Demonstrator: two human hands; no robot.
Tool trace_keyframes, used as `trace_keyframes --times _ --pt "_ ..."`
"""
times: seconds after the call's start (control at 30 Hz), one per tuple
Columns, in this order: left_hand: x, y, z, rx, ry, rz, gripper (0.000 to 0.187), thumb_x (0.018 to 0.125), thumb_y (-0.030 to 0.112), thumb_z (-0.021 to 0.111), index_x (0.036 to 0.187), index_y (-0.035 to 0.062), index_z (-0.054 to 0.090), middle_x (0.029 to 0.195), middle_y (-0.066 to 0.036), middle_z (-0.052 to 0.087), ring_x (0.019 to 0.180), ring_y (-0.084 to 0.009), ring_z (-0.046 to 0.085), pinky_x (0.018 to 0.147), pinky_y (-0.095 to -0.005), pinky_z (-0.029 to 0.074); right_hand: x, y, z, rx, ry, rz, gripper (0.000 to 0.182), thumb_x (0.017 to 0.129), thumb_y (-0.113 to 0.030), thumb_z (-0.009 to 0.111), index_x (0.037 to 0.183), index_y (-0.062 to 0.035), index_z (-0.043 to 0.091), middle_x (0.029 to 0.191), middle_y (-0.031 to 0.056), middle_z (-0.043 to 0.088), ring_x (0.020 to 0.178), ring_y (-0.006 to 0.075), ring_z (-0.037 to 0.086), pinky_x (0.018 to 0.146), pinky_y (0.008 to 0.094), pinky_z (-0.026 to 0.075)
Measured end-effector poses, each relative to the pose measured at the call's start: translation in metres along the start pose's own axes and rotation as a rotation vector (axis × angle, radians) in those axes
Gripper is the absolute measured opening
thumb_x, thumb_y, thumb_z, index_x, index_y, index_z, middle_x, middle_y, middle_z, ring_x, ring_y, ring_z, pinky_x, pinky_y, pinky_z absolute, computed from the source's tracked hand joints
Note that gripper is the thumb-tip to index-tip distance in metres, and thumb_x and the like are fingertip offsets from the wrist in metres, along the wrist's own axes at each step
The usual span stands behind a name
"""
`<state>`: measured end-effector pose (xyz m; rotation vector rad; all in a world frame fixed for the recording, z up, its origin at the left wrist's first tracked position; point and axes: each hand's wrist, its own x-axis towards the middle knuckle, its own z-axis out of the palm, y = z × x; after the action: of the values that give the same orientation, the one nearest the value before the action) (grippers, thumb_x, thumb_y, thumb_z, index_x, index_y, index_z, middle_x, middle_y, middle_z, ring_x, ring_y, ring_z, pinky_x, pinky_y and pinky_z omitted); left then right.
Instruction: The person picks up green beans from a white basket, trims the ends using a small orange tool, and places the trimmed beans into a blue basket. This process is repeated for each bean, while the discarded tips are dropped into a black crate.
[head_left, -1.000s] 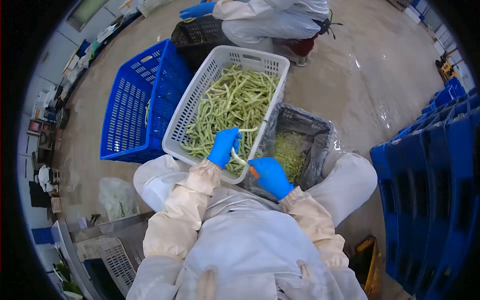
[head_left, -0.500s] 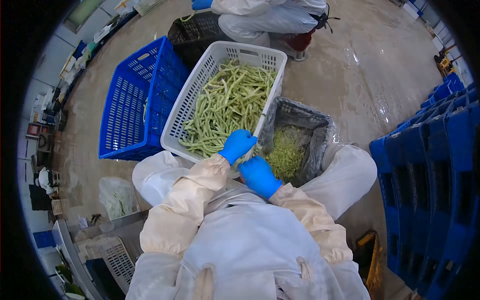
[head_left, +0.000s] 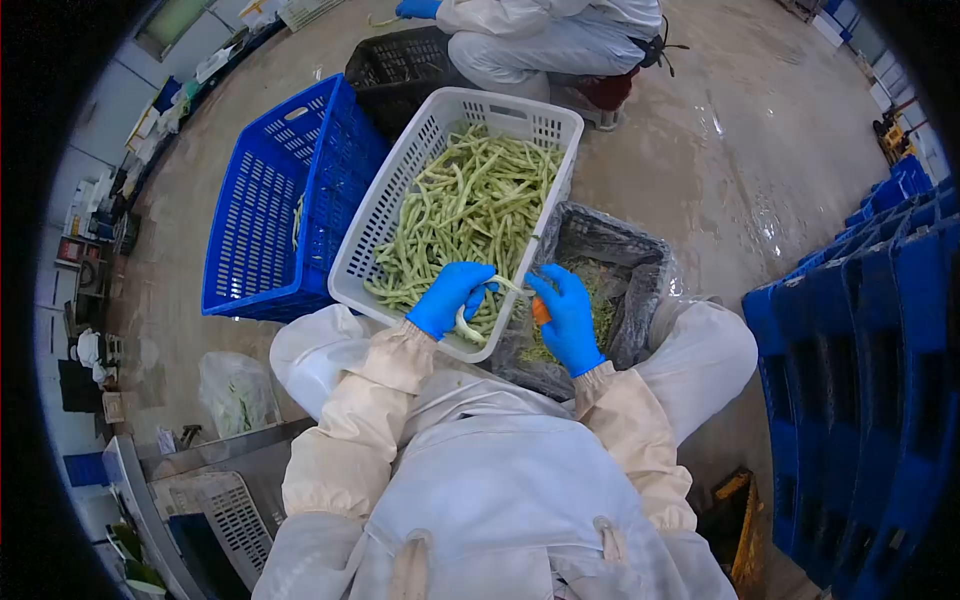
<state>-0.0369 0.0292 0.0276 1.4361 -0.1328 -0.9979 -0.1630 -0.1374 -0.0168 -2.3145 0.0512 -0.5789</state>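
In my gloved left hand (head_left: 453, 298) is a pale green bean (head_left: 508, 283), its one end pointing to the right and a curved part hanging below the fingers. My gloved right hand (head_left: 568, 318) is closed around a small knife with an orange handle (head_left: 541, 311); the short blade hardly shows beside the bean's end. Under my left hand, a white perforated crate (head_left: 352, 232) holds a heap of long green beans (head_left: 470, 205). Below my right hand, a bin lined with dark plastic (head_left: 640, 262) contains green trimmings (head_left: 603, 310).
Blue crates (head_left: 250, 220) stand left of the white one, with a black crate (head_left: 400, 55) behind. A co-worker in white (head_left: 530, 50) sits beyond it. Blue pallets (head_left: 850, 370) are stacked at right. A plastic bag (head_left: 236, 392) lies at left on the wet floor (head_left: 720, 150).
My hands have moved apart. The right has shifted right and up, showing the orange handle, and a bean now shows between both hands. The view has shifted slightly.
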Motion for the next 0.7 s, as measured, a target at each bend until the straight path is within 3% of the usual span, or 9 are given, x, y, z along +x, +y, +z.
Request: trace_keyframes --times 0.1,0.23,0.4,0.43,0.47,0.53,0.6,0.7 --pt "-0.001 0.002 0.001 0.024 0.006 -0.011 0.026 0.086 0.02 0.052 0.071 0.0002 0.059 0.048 0.0 0.043 0.039 -0.0075 0.037 0.038 -0.0219 0.028 0.0 -0.004 -0.004 -0.239 -0.086 -0.076 0.037 0.071 -0.004 0.059 0.108 -0.0129 0.058 0.108 0.0101 0.052 0.109 0.029 0.047 0.097 0.0455 0.032" --pt "-0.001 0.004 -0.004 0.052 -0.011 -0.07 0.025 0.086 0.02 0.053 0.073 -0.0003 0.06 0.049 0.0 0.046 0.04 -0.0081 0.039 0.038 -0.0225 0.028 0.0 -0.005 -0.001 -0.278 -0.094 -0.128 0.034 0.072 -0.005 0.058 0.106 -0.0116 0.058 0.103 0.0096 0.053 0.104 0.0284 0.049 0.097 0.0472 0.032" --pt "0.002 0.002 -0.019 0.101 -0.086 -0.11 0.022 0.085 0.019 0.055 0.078 -0.0005 0.062 0.05 -0.001 0.048 0.042 -0.0084 0.042 0.039 -0.0222 0.031 -0.003 -0.007 0.002 -0.245 -0.157 -0.109 0.034 0.069 -0.002 0.056 0.103 -0.0056 0.056 0.093 0.0135 0.053 0.093 0.0331 0.051 0.09 0.0435 0.038" --pt "0.001 0.0 -0.019 0.292 -0.093 -0.061 0.02 0.084 0.019 0.056 0.081 -0.0001 0.062 0.053 -0.002 0.05 0.044 -0.0082 0.044 0.04 -0.0218 0.034 -0.004 -0.006 0.003 -0.245 -0.158 -0.112 0.034 0.069 -0.002 0.056 0.103 -0.0056 0.056 0.093 0.0135 0.053 0.093 0.0331 0.051 0.09 0.0435 0.038" --pt "0.0 -0.004 -0.018 0.484 -0.099 -0.013 0.018 0.084 0.018 0.057 0.085 0.0003 0.062 0.056 -0.002 0.053 0.046 -0.008 0.047 0.042 -0.0213 0.036 -0.007 -0.006 0.003 -0.154 -0.056 -0.05 0.026 0.075 -0.006 0.055 0.1 -0.005 0.057 0.087 0.0119 0.054 0.087 0.0289 0.053 0.084 0.0397 0.041" --pt "0.0 -0.021 -0.018 0.437 -0.122 0.015 0.017 0.083 0.017 0.058 0.086 0.0007 0.062 0.059 -0.002 0.054 0.048 -0.0076 0.048 0.043 -0.0208 0.038 -0.011 -0.004 0.01 -0.061 0.043 0.014 0.018 0.08 -0.01 0.055 0.098 -0.0044 0.058 0.081 0.0103 0.056 0.08 0.0247 0.055 0.079 0.0359 0.043" --pt "-0.002 -0.034 -0.012 0.308 -0.159 0.04 0.016 0.083 0.016 0.059 0.089 0.0013 0.061 0.066 -0.002 0.056 0.054 -0.0075 0.051 0.048 -0.0208 0.04 -0.015 -0.001 0.022 0.899 0.119 0.524 0.016 0.086 -0.014 0.052 0.093 -0.0008 0.058 0.077 0.006 0.057 0.072 0.0158 0.054 0.068 0.0293 0.044" --pt "0.0 -0.056 0.002 0.07 -0.042 0.133 0.015 0.084 0.016 0.059 0.087 0.0018 0.061 0.07 -0.002 0.057 0.062 -0.0082 0.052 0.054 -0.0228 0.042 -0.015 -0.003 0.027 1.079 0.091 0.535 0.018 0.089 -0.016 0.051 0.093 0.0004 0.058 0.074 0.0031 0.057 0.067 0.0098 0.051 0.063 0.0251 0.043"
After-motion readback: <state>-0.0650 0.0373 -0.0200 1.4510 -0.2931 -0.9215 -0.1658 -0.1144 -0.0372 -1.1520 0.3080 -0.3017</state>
